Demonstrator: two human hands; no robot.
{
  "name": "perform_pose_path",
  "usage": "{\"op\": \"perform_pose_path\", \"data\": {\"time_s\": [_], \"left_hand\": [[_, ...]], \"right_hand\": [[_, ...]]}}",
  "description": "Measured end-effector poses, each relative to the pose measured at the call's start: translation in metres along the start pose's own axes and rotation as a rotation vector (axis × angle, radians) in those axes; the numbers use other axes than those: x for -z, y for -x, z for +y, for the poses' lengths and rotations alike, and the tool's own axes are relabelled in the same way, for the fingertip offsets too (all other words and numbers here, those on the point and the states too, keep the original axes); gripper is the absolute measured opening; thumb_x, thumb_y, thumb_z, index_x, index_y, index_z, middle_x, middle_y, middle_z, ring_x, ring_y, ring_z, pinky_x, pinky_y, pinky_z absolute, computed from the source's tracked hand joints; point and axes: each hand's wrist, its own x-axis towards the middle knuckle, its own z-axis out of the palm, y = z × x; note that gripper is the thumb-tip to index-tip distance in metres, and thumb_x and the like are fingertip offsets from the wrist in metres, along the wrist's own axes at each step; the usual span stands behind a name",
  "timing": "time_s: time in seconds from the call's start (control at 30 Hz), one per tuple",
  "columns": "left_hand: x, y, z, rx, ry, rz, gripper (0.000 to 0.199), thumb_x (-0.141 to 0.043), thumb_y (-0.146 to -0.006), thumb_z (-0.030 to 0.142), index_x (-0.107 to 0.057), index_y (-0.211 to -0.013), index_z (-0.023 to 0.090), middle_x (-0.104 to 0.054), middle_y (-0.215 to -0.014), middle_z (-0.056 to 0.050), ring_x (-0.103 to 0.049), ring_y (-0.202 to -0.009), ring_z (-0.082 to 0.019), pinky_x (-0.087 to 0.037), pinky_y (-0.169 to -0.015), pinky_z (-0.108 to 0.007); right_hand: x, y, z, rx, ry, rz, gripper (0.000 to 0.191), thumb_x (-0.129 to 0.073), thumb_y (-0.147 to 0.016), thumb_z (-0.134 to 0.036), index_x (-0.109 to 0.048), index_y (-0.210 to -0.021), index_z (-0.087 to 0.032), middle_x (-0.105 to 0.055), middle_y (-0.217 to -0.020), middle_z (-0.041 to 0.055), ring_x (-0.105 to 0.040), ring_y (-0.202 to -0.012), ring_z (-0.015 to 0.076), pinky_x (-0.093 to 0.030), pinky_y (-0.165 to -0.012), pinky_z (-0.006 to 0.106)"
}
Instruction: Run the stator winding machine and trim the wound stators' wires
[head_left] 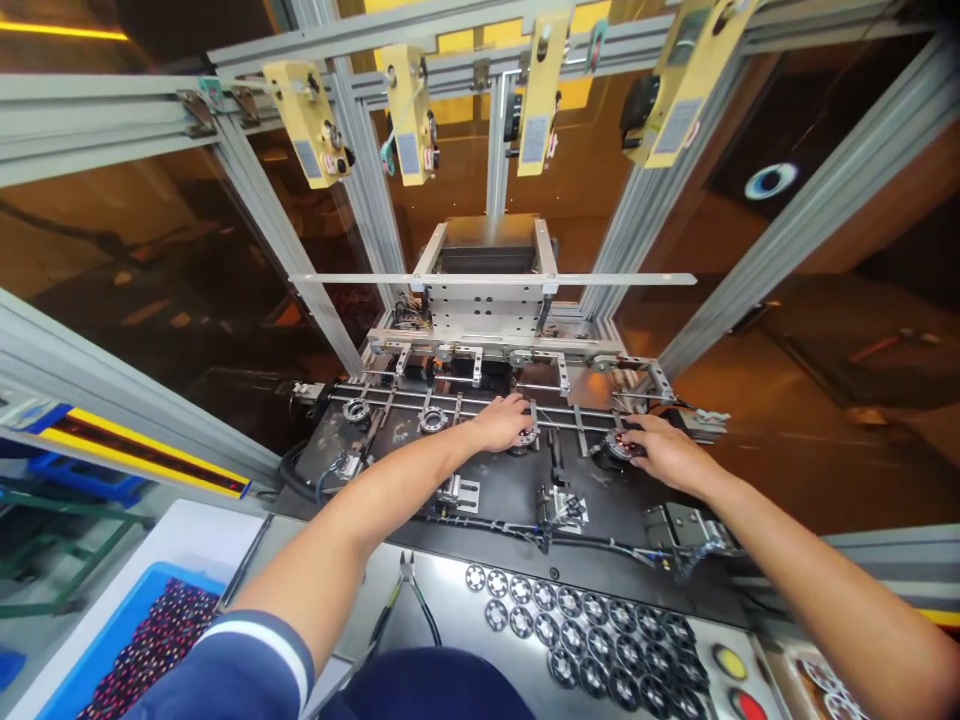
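Note:
Both arms reach into a metal-framed machine. My left hand lies over a round fixture right of the middle, its fingers curved down onto it; whether they grip a part is hidden. Farther right, my right hand has its fingers and thumb closed around the top of another round fixture, where a small dark, coppery part shows at the fingertips. Two more ring-shaped fixtures, one at the far left and one nearer the middle, stand untouched on the black plate.
Black-and-silver round parts lie in rows on the steel ledge, beside pliers. A blue tray of small dark parts sits lower left. Yellow and red buttons are lower right. Yellow units hang overhead.

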Motion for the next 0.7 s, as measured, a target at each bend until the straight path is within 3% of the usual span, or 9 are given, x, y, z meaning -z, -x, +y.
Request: {"op": "perform_pose_path", "data": {"time_s": [0.5, 0.7], "left_hand": [[-0.01, -0.003, -0.007, 0.01, 0.068, -0.052, 0.036, -0.064, -0.094, 0.034, -0.061, -0.126, 0.017, -0.057, -0.139, -0.012, -0.057, -0.124, -0.028, -0.051, -0.103, -0.053], [0.0, -0.004, -0.008, 0.023, 0.206, 0.047, 0.032, -0.063, -0.094, 0.033, -0.063, -0.123, 0.018, -0.06, -0.135, -0.011, -0.059, -0.122, -0.027, -0.052, -0.102, -0.051]], "right_hand": [[-0.002, 0.0, 0.002, -0.033, -0.032, -0.05, 0.028, -0.066, -0.093, -0.036, -0.067, -0.114, -0.018, -0.055, -0.141, 0.0104, -0.05, -0.132, 0.0275, -0.043, -0.11, 0.053], [0.0, -0.001, 0.006, -0.01, -0.002, -0.077, 0.026, -0.065, -0.094, -0.036, -0.066, -0.114, -0.018, -0.057, -0.138, 0.0101, -0.052, -0.128, 0.0263, -0.044, -0.109, 0.051]]}}
